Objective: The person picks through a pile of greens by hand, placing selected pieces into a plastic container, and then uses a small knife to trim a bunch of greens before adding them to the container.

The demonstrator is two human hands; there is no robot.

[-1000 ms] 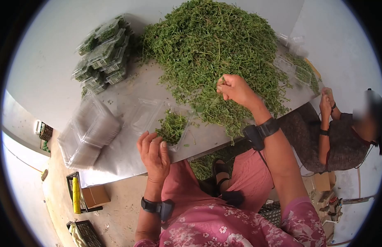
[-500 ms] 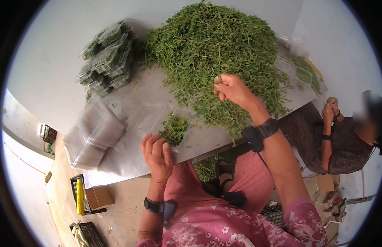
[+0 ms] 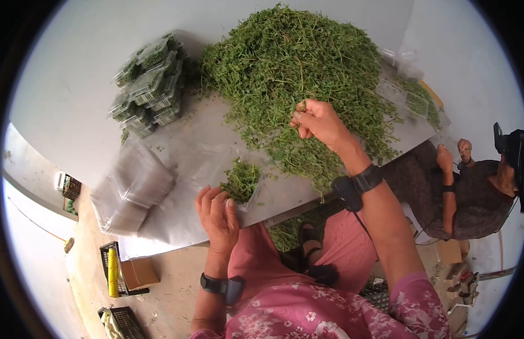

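Beside an open clear plastic box at the table's front edge rests my left hand, its fingers slightly bent and apart. Green sprigs lie in that box, and its clear lid extends to the back left. My right hand is over the front of a large heap of green herbs. Its thumb and fingertips are pinched together on a small green sprig.
Filled boxes are stacked at the back left, with nested clear boxes nearer. Another box with greens is at the right. A co-worker sits there. Crates stand on the floor.
My right hand stays over the heap with its pinch slightly changed. My left hand has hardly moved. The co-worker's hands have moved apart, and the view has shifted slightly.
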